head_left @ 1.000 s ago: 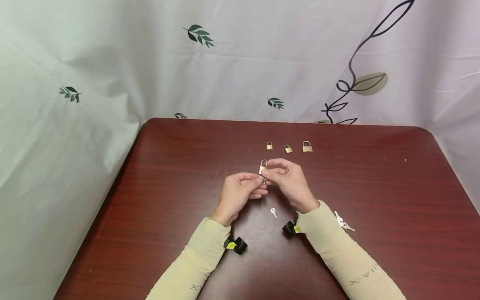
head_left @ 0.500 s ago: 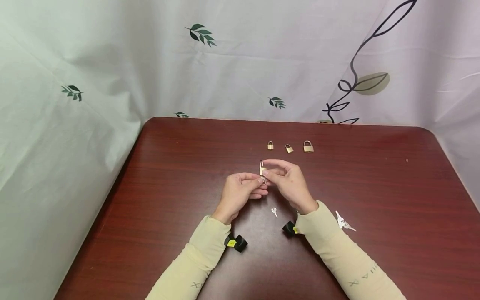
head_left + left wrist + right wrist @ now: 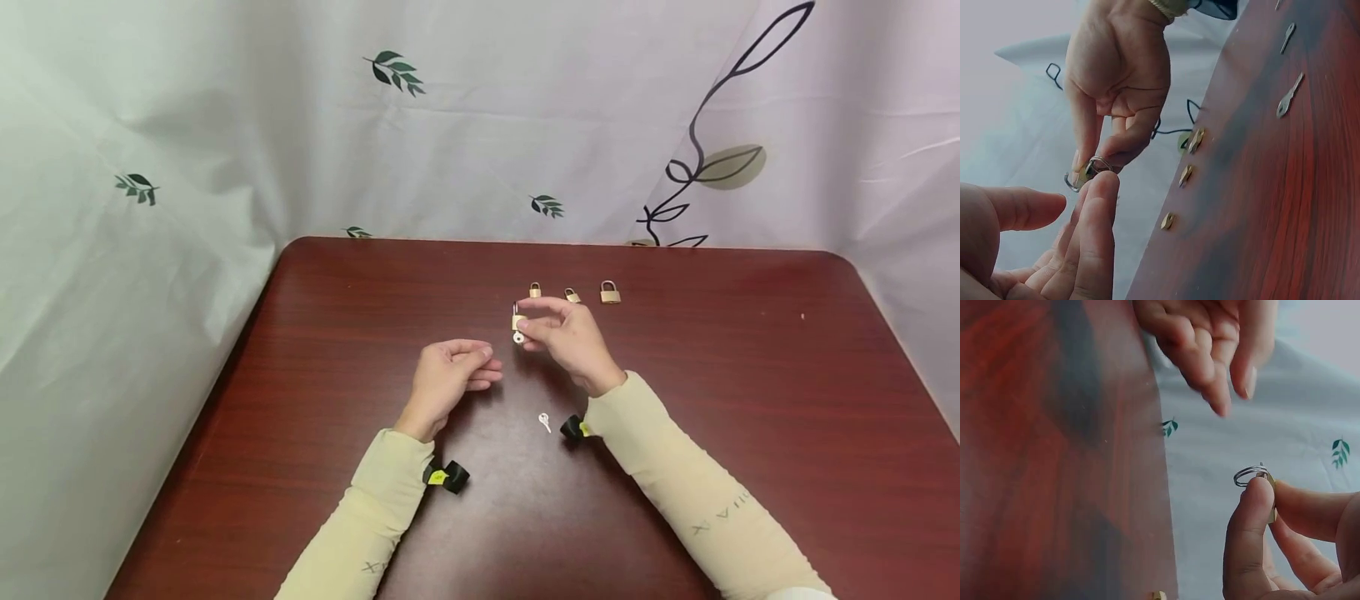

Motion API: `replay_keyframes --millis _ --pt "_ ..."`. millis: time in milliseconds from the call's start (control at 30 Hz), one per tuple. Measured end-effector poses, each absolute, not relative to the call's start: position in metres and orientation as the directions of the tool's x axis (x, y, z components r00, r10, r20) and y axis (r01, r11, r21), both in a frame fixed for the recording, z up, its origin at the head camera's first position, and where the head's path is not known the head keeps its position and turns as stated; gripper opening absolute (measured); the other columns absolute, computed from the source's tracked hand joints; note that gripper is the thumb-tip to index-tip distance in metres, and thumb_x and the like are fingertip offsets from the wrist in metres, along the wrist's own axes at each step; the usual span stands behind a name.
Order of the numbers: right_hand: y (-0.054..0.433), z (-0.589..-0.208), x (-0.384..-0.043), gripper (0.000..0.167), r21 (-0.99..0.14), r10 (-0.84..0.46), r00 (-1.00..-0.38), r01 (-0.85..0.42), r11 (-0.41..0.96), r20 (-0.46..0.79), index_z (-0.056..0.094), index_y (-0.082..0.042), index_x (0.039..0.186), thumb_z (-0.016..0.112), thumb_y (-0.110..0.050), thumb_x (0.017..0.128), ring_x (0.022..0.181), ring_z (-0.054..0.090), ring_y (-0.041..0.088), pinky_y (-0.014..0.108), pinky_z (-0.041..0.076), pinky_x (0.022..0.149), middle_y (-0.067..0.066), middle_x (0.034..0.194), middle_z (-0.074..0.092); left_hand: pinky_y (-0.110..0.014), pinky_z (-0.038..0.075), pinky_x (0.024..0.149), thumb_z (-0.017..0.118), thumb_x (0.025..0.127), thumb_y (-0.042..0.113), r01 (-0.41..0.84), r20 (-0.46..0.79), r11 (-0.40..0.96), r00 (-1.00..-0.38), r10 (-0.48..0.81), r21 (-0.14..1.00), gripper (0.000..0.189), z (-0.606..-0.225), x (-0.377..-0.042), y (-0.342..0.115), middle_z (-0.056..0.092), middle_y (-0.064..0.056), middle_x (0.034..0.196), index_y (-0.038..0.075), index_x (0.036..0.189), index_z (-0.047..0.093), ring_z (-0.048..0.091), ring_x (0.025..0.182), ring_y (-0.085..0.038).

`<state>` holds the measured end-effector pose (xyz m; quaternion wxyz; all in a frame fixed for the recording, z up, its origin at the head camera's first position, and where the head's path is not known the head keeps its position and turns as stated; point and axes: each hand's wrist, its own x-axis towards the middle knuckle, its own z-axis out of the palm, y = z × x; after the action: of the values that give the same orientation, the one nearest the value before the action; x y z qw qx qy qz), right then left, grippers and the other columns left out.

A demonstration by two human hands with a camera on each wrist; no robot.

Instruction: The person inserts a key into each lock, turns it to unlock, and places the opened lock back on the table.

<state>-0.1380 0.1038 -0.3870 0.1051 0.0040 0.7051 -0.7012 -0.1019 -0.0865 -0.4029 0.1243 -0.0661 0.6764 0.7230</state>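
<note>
My right hand [image 3: 570,340] holds a small brass padlock [image 3: 517,323] upright between thumb and fingers above the middle of the table. The padlock's shackle points up. A silver key [image 3: 518,338] sits at its lower end, and a thin metal split ring [image 3: 1249,475] hangs there in the right wrist view. My left hand [image 3: 448,379] is apart from it on the left, fingers loosely extended and holding nothing. In the left wrist view, the shackle shows as a hook beside the right thumb. A loose silver key [image 3: 544,422] lies on the table between the forearms.
Behind the right hand, a small padlock [image 3: 535,290], another small padlock [image 3: 572,295] and a larger padlock [image 3: 610,292] lie in a row on the dark red table [image 3: 360,333]. More silver keys [image 3: 1288,39] show in the left wrist view. A patterned white curtain [image 3: 465,125] hangs behind.
My left hand has let go of the key and ring and moved left. The right hand has moved slightly up with the padlock, and its forearm now covers the keys at the right.
</note>
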Motion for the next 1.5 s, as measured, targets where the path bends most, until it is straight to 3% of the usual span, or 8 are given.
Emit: replay_keyframes --millis 300,533,1033,1267,1500 --pt "0.086 -0.387 -0.179 0.044 -0.970 -0.091 -0.968 0.225 0.088 -0.233 0.061 0.000 0.133 0.073 -0.002 0.091 0.064 0.067 0.011 0.044 0.058 0.081 0.011 0.085 0.070 -0.030 0.060 0.065 0.065 0.096 0.004 -0.257 -0.256 -0.027 -0.966 0.038 0.966 0.028 -0.402 -0.105 -0.106 0.075 -0.019 0.086 -0.014 0.117 0.063 0.074 0.070 -0.019" --pt "0.069 -0.397 -0.203 0.053 -0.939 -0.019 -0.949 0.309 0.150 -0.316 0.054 0.000 0.136 0.076 -0.003 0.088 0.059 0.065 0.011 0.037 0.060 0.072 0.009 0.080 0.067 -0.032 0.060 0.067 0.065 0.097 0.006 -0.251 -0.251 0.006 -0.968 0.028 0.968 0.029 -0.401 -0.107 -0.116 0.075 -0.019 0.087 -0.014 0.118 0.063 0.075 0.073 -0.022" --pt "0.042 -0.404 -0.228 0.034 -0.858 0.095 -0.935 0.350 0.376 -0.341 0.064 -0.004 0.115 0.080 -0.006 0.085 0.049 0.060 0.007 0.031 0.059 0.063 0.006 0.071 0.068 -0.029 0.059 0.065 0.064 0.097 0.007 -0.260 -0.261 0.019 -0.965 0.013 0.965 0.029 -0.401 -0.106 -0.118 0.075 -0.018 0.086 -0.013 0.119 0.063 0.074 0.070 -0.017" --pt "0.043 -0.409 -0.229 0.020 -0.792 0.124 -0.947 0.318 0.522 -0.298 0.072 -0.008 0.100 0.083 -0.013 0.084 0.051 0.060 0.007 0.024 0.050 0.064 0.001 0.069 0.068 -0.027 0.059 0.064 0.064 0.097 0.006 -0.260 -0.260 0.015 -0.966 0.012 0.966 0.029 -0.402 -0.106 -0.117 0.075 -0.018 0.086 -0.014 0.118 0.063 0.074 0.069 -0.017" --pt "0.044 -0.408 -0.231 0.009 -0.776 0.094 -0.964 0.257 0.575 -0.250 0.078 -0.009 0.089 0.083 -0.016 0.084 0.051 0.061 0.005 0.022 0.050 0.060 -0.001 0.066 0.070 -0.029 0.059 0.064 0.063 0.097 0.004 -0.251 -0.251 0.000 -0.968 0.010 0.968 0.028 -0.403 -0.107 -0.114 0.074 -0.018 0.083 -0.015 0.117 0.063 0.073 0.067 -0.016"
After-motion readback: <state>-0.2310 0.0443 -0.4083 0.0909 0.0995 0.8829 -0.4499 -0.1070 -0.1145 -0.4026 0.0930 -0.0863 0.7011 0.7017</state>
